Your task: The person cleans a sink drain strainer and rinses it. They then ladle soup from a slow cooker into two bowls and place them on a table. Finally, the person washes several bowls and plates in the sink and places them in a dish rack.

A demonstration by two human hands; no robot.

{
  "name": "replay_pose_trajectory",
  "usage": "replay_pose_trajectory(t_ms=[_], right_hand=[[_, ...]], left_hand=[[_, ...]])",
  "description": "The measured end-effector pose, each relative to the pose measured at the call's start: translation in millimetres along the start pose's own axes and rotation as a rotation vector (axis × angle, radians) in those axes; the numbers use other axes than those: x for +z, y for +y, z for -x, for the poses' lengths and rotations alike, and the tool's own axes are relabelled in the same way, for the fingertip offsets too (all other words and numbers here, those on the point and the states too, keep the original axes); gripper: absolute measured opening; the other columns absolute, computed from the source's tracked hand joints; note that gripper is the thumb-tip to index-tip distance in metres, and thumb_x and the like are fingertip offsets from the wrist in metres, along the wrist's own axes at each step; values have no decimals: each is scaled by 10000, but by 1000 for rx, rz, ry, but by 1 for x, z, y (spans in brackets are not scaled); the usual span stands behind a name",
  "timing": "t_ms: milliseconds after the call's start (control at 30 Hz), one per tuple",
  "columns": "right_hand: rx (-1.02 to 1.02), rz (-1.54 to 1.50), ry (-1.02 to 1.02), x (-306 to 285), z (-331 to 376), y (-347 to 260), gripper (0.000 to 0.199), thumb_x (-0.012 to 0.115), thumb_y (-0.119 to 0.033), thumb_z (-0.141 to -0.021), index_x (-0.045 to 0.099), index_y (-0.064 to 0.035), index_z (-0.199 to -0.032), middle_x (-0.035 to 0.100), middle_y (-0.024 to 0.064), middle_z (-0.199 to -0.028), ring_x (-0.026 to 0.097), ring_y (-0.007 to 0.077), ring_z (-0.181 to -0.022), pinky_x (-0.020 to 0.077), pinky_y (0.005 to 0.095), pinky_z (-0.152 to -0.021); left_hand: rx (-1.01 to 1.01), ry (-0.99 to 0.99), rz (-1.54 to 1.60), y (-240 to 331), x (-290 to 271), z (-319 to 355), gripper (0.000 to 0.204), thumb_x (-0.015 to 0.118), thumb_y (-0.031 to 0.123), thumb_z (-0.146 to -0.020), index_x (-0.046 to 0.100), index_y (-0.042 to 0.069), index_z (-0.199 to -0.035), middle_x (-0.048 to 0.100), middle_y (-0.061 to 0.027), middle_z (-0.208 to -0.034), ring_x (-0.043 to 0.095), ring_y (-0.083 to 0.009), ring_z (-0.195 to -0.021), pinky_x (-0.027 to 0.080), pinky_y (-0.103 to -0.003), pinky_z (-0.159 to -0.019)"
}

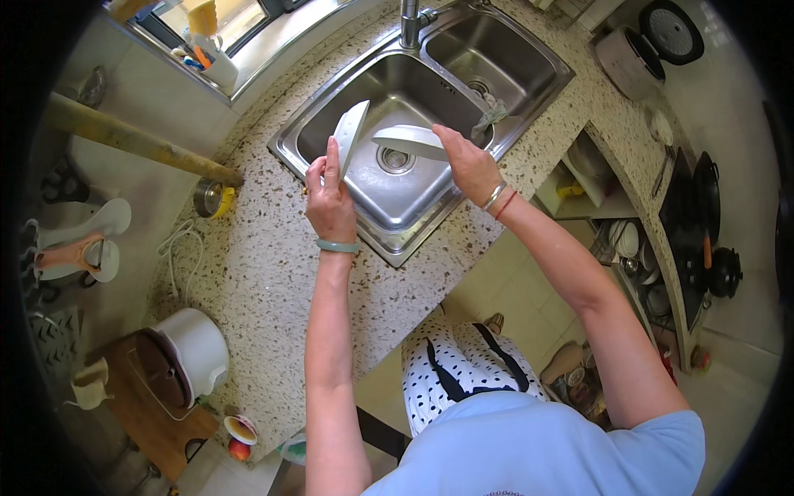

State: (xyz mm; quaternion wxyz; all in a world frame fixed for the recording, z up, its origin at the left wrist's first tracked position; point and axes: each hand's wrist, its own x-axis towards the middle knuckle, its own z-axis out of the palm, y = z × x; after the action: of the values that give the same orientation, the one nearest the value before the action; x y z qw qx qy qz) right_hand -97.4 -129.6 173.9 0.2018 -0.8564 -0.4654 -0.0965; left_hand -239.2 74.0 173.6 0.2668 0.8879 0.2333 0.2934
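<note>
Over the larger basin of the steel sink [387, 217] I hold two white dishes apart from each other. My left hand [331, 205] grips one white dish [353, 132] by its lower edge, tipped nearly on its side, with fingers along its outside. My right hand [473, 165] is closed on the rim of the other white dish [407, 142], which is seen almost edge-on above the drain [395, 160]. I cannot tell how deep either dish is. A green bangle circles my left wrist; bracelets are on my right.
The faucet [409, 23] rises behind the basins. A wet cloth [491, 114] hangs over the divider. To the right are an open rice cooker [630, 62] and a black stove [678, 219]. A white pot [197, 351] stands on the left counter, beside a wooden board [141, 413].
</note>
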Motion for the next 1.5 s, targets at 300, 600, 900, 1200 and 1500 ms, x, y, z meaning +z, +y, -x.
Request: replay_pose_trajectory(t_ms=[300,600,900,1200,1500], right_hand=[[101,50,71,-1,16,7,499,488,-16,-824,391,-58,-1312,579,112,-1158,636,241,-910,555,314,-682],[1231,-1592,374,-41,46,23,350,350,-3,-850,421,118,-1170,599,213,-1020,658,336,-823,610,398,-555],[1141,-1801,600,-143,207,73,378,342,-106,-896,428,166,-1143,597,286,-1040,662,357,-873,588,425,-677],[1297,-1594,1049,-228,435,114,397,338,-101,-897,376,179,-1176,590,314,-1030,658,402,-862,592,413,-658],[1547,-1326,1356,-281,651,160,384,315,-107,-906,371,175,-1161,587,289,-1004,667,384,-835,591,411,-662]], left_hand=[[10,42,-51,6,14,15,556,584,15,-864,480,264,-1350,552,-46,-1028,603,-166,-868,567,-314,-793],[-1050,94,1174,27,21,39,551,430,-22,-848,314,103,-1372,473,-172,-1230,583,-342,-1017,607,-494,-736],[-965,-356,1114,162,81,122,426,435,325,-982,350,77,-1319,531,-134,-1220,625,-287,-978,611,-418,-651],[-899,-857,1209,289,178,261,478,476,391,-962,447,32,-1276,579,-111,-1184,614,-244,-1014,574,-405,-741],[-931,-1303,1144,443,233,396,487,522,449,-928,492,50,-1207,590,-97,-1139,610,-212,-994,555,-361,-763]])
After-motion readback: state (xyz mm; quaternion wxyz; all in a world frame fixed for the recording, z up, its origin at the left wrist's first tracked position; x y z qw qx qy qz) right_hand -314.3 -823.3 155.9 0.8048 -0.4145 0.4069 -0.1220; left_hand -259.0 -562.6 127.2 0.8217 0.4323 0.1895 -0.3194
